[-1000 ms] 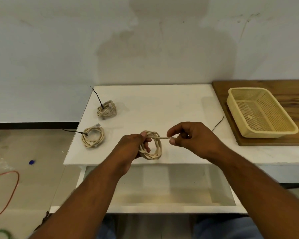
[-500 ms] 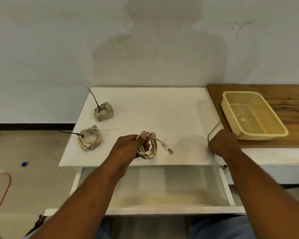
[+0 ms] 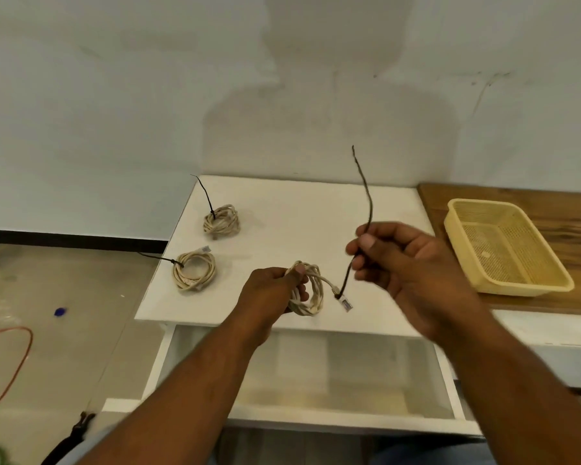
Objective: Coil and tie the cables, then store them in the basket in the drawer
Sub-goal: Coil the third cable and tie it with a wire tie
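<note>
Right hand (image 3: pixel 406 263): risen from the right edge of the table (image 3: pixel 316 209), thumb and fingers now pinching black tie (image 3: pixel 366 196). Left hand (image 3: pixel 269 293): gripping coiled cable (image 3: pixel 311 290) above the table's near edge. Risk: loose plug end (image 3: pixel 346 303) unwinds the coil if grip slackens during tying.

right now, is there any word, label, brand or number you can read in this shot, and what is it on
None can be read.
basket: a pale speck on its mesh floor, too small to tell if it is a label.
held coil, far tied coil, near tied coil: no print shows on the cables.
plug and dark tie: no marking legible.
</note>
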